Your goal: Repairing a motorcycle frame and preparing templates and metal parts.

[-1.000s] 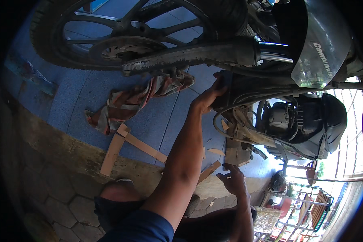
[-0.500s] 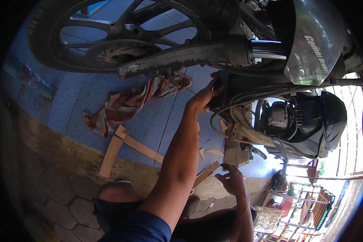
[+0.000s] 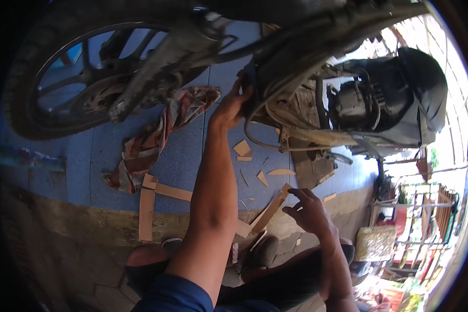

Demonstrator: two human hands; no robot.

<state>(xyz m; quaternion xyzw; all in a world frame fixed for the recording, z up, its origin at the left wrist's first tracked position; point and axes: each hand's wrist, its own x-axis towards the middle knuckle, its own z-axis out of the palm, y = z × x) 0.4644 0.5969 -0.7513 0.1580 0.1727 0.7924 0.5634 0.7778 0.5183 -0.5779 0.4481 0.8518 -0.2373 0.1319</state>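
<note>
While the left hand (image 3: 230,107) grips bodywork (image 3: 251,78), the right hand (image 3: 312,213) hovers spread near cardboard (image 3: 270,209).

The left hand (image 3: 231,107) reaches up to a motorcycle (image 3: 296,60) and rests against a dark panel (image 3: 250,78) to the right of the front wheel (image 3: 94,102), its grip partly hidden; the right hand (image 3: 312,213) hangs just beside one end of a cardboard strip (image 3: 270,209), loosely bent, its thumb set apart; a crumpled striped cloth (image 3: 140,151) and smaller cardboard scraps (image 3: 242,148) lie on the blue tiled floor (image 3: 106,190).
</note>
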